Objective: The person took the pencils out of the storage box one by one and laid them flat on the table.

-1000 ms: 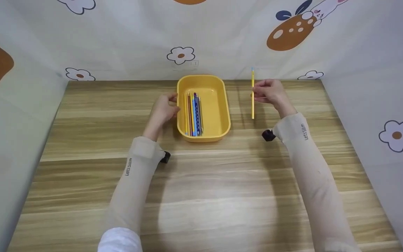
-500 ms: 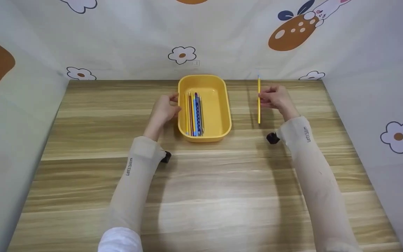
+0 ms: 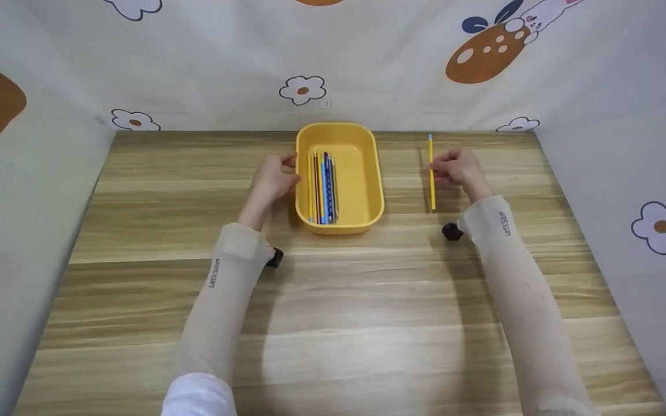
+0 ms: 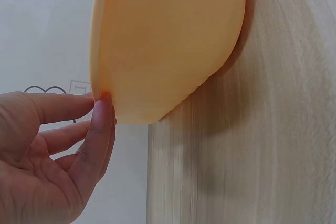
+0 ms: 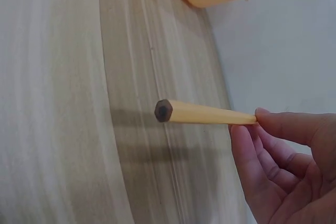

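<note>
A yellow plastic bin (image 3: pixel 341 229) stands toward the back of the table, with several pencils (image 3: pixel 328 190) lying lengthwise along its left side. My left hand (image 3: pixel 272 179) pinches the bin's left rim; in the left wrist view, the thumb and fingers (image 4: pixel 97 129) meet over that edge. Right of the bin, my right hand (image 3: pixel 461 170) holds a yellow pencil (image 3: pixel 432 190) between thumb and fingers near its middle. A light-blue tip marks its far end. In the right wrist view, the near end of the pencil (image 5: pixel 205 113) is flat, hexagonal and dark.
A wood-grain table (image 3: pixel 339 312) spreads out under both forearms. A pale patterned cloth (image 3: pixel 217 63) rises behind the table and along its sides. Small black cameras (image 3: pixel 452 231) sit at both wrists.
My right hand has carried the yellow pencil right and toward me, and the pencil now appears closer to the tabletop. The left hand stays on the bin's rim.
</note>
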`<control>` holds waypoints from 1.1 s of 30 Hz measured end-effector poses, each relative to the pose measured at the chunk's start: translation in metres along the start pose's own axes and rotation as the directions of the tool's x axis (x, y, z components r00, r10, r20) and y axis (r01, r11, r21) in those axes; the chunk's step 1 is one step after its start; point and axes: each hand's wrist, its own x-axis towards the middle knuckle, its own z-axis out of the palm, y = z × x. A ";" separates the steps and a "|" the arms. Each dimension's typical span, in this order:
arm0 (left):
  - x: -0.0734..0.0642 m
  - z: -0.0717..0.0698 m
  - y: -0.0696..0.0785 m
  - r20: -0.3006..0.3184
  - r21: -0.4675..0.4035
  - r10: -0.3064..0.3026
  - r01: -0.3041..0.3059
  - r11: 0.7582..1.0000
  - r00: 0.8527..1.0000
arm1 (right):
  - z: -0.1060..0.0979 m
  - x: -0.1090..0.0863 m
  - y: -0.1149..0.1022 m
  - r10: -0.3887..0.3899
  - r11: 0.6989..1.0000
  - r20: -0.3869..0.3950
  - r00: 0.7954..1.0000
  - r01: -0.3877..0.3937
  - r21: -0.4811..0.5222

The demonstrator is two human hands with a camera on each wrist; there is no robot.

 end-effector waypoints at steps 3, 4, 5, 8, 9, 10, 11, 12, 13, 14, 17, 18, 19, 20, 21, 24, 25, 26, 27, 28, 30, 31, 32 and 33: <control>0.000 0.000 0.000 0.007 -0.027 0.006 -0.005 1.000 1.000 | 0.000 0.001 0.002 -0.002 1.000 -0.002 1.000 0.002 -0.010; 0.000 0.000 -0.001 0.007 -0.035 0.007 -0.007 0.999 1.000 | 0.000 0.001 0.003 0.001 1.000 -0.004 1.000 -0.002 -0.009; 0.000 0.000 -0.001 0.008 -0.043 0.008 -0.008 0.999 1.000 | 0.000 0.001 0.003 0.008 1.000 -0.007 1.000 -0.008 0.004; 0.000 0.000 -0.001 0.002 -0.037 0.010 -0.010 0.999 1.000 | 0.000 0.002 0.004 0.016 1.000 -0.008 1.000 -0.016 -0.012; 0.000 -0.001 -0.002 -0.002 -0.025 0.013 -0.013 1.000 1.000 | 0.001 0.002 0.005 0.023 1.000 -0.015 1.000 -0.023 -0.019; 0.000 -0.001 -0.002 -0.004 -0.018 0.015 -0.015 1.000 1.000 | 0.001 0.003 0.005 0.028 0.999 -0.022 0.999 -0.029 -0.029; 0.000 -0.001 -0.002 -0.004 -0.013 0.016 -0.016 1.000 1.000 | 0.001 0.004 0.006 0.031 0.999 -0.025 0.999 -0.032 -0.041; 0.000 -0.001 -0.002 -0.005 -0.011 0.018 -0.018 1.000 1.000 | 0.002 0.005 0.007 0.031 0.997 -0.025 0.999 -0.033 -0.064; 0.000 -0.001 -0.002 -0.005 -0.012 0.018 -0.018 1.000 1.000 | 0.002 0.006 0.008 0.036 0.997 -0.026 0.999 -0.038 -0.073; 0.000 -0.001 -0.002 -0.004 -0.015 0.017 -0.017 1.000 1.000 | 0.002 0.007 0.009 0.038 0.996 -0.024 0.999 -0.040 -0.080; 0.000 -0.001 -0.001 0.000 -0.025 0.012 -0.012 1.000 1.000 | 0.002 0.009 0.011 0.040 0.994 -0.022 0.999 -0.042 -0.096; 0.000 -0.001 -0.001 0.001 -0.027 0.012 -0.012 1.000 1.000 | 0.002 0.010 0.012 0.042 0.994 -0.020 0.999 -0.044 -0.101; 0.000 -0.001 -0.001 0.000 -0.027 0.010 -0.010 1.000 1.000 | 0.002 0.010 0.012 0.042 0.994 -0.016 0.999 -0.044 -0.105; 0.000 -0.001 0.000 0.000 -0.026 0.008 -0.008 1.000 1.000 | 0.002 0.010 0.012 0.044 0.993 -0.017 0.999 -0.045 -0.109; 0.000 -0.001 0.000 0.000 -0.025 0.007 -0.007 1.000 1.000 | 0.002 0.010 0.013 0.045 0.992 -0.017 0.999 -0.047 -0.115; -0.001 -0.001 0.000 0.001 -0.026 0.002 -0.002 1.000 1.000 | 0.002 0.010 0.014 0.046 0.990 -0.015 0.999 -0.048 -0.135; -0.001 -0.001 0.000 0.002 -0.028 0.001 -0.001 1.000 1.000 | 0.002 0.010 0.014 0.044 0.988 -0.015 0.999 -0.045 -0.145; -0.001 -0.001 0.000 0.003 -0.028 0.001 -0.001 1.000 1.000 | 0.002 0.010 0.014 0.042 0.987 -0.019 0.999 -0.044 -0.155; -0.001 -0.001 0.000 0.003 -0.028 0.001 -0.001 1.000 1.000 | 0.002 0.010 0.015 0.038 0.986 -0.018 0.999 -0.041 -0.164; -0.001 -0.001 0.000 0.004 -0.027 0.001 -0.001 1.000 1.000 | 0.003 0.010 0.016 0.035 0.984 -0.019 0.999 -0.038 -0.172; -0.001 -0.001 -0.001 0.005 -0.030 0.005 -0.005 1.000 1.000 | 0.004 0.010 0.017 0.030 0.983 -0.019 0.999 -0.033 -0.181; -0.001 -0.001 -0.001 0.004 -0.031 0.009 -0.009 0.999 1.000 | 0.004 0.010 0.017 0.028 0.983 -0.017 0.999 -0.031 -0.179; -0.001 -0.001 -0.001 0.002 -0.031 0.011 -0.011 0.999 1.000 | 0.005 0.010 0.017 0.028 0.984 -0.015 0.999 -0.030 -0.173; -0.001 -0.001 -0.001 0.001 -0.033 0.014 -0.014 0.999 1.000 | 0.006 0.009 0.017 0.028 0.985 -0.014 1.000 -0.030 -0.169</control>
